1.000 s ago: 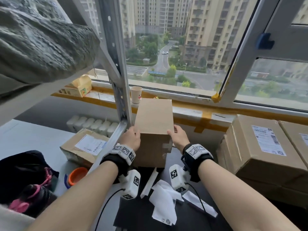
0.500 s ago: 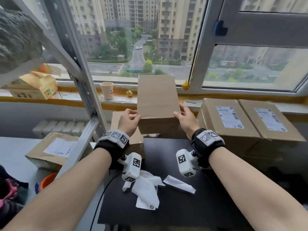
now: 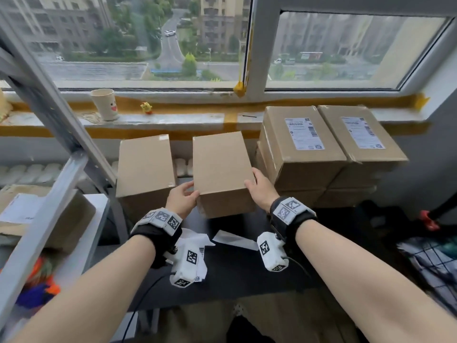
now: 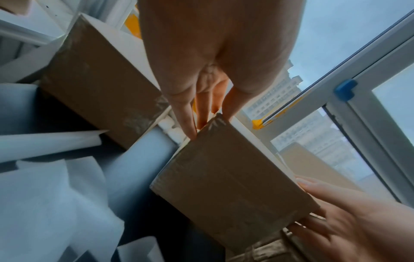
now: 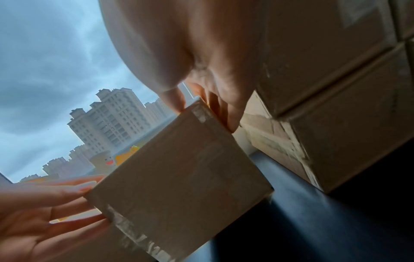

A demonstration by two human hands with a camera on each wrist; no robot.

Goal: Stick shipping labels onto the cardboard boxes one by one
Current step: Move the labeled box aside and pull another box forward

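Observation:
A plain, unlabelled cardboard box [image 3: 222, 169] [image 4: 230, 186] [image 5: 179, 186] is held between my two hands, low over the far part of the black table [image 3: 235, 273]. My left hand [image 3: 184, 198] [image 4: 210, 117] grips its left near corner, thumb on top and fingers down the side. My right hand [image 3: 259, 186] [image 5: 201, 109] grips the right near corner the same way. A second plain box [image 3: 146, 167] stands just to the left. White label sheets and backing strips [image 3: 235, 240] lie on the table under my wrists.
Stacked boxes with labels [image 3: 301, 144] [image 3: 358, 134] stand close on the right, nearly touching the held box. A grey metal shelf post [image 3: 61, 134] slants at the left. A paper cup [image 3: 103, 103] and a small yellow toy [image 3: 146, 108] sit on the windowsill.
Both hands have carried the plain box from beside the shelf post rightward and down, to the spot between the other plain box and the labelled stack. The head view has swung right.

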